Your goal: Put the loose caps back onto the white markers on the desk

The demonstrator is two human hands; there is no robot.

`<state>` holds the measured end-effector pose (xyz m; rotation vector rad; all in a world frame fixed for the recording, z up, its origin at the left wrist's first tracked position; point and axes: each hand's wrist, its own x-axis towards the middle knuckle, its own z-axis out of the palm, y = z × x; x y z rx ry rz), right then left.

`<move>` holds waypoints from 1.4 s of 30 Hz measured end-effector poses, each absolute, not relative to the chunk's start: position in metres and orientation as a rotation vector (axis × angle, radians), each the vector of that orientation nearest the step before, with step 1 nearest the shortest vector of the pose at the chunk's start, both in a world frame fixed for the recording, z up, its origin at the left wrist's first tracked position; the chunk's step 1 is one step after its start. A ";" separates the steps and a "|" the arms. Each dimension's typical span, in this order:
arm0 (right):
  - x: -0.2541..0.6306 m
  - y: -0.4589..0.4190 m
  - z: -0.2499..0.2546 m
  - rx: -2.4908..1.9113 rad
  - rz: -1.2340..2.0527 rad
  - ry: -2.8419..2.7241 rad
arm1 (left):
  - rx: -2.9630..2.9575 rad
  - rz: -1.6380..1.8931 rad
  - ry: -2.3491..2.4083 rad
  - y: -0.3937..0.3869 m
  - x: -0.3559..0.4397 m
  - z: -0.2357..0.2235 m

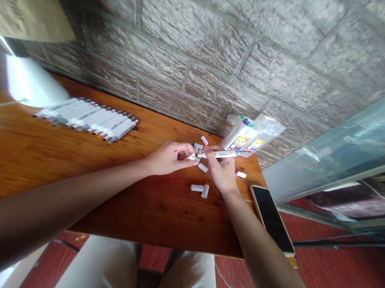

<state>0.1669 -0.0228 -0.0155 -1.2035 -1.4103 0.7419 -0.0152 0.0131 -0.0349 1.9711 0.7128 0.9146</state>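
One wooden bench [165, 211] stands against a grey brick wall [202, 42], above red flooring [325, 263]. Over its right part, the right hand [222, 172] grips a white marker [226, 153]; the left hand [168, 159] pinches a small white cap [191, 157].

Held marker [226, 153]: white barrel. Marker row [90, 120]: white to pale grey, dark ends. Loose caps [196, 188]: white, some with pink or red rims. Left hand [167, 158]: small red marks. Box [235, 135]: whitish, yellow and blue label patches, green dots. Tabletop [173, 219]: orange-brown, streaked grain. Phone [272, 218]: black screen, pale rim. Wall [203, 46]: grey-brown bricks, grey mortar grid. Floor [315, 264]: reddish planks.
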 end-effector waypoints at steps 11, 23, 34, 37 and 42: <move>0.165 -0.029 -0.009 -1.281 0.781 -1.530 | 2.292 0.629 0.715 0.006 -0.018 -0.034; 0.165 -0.030 -0.009 -1.288 0.780 -1.546 | 2.381 0.542 0.759 0.003 -0.019 -0.030; 0.165 -0.030 -0.008 -1.289 0.801 -1.541 | 2.402 0.548 0.736 0.004 -0.019 -0.031; 0.165 -0.030 -0.007 -1.296 0.792 -1.554 | 2.396 0.532 0.749 0.004 -0.019 -0.030; 0.165 -0.030 -0.007 -1.310 0.778 -1.566 | 2.373 0.552 0.744 0.003 -0.020 -0.029</move>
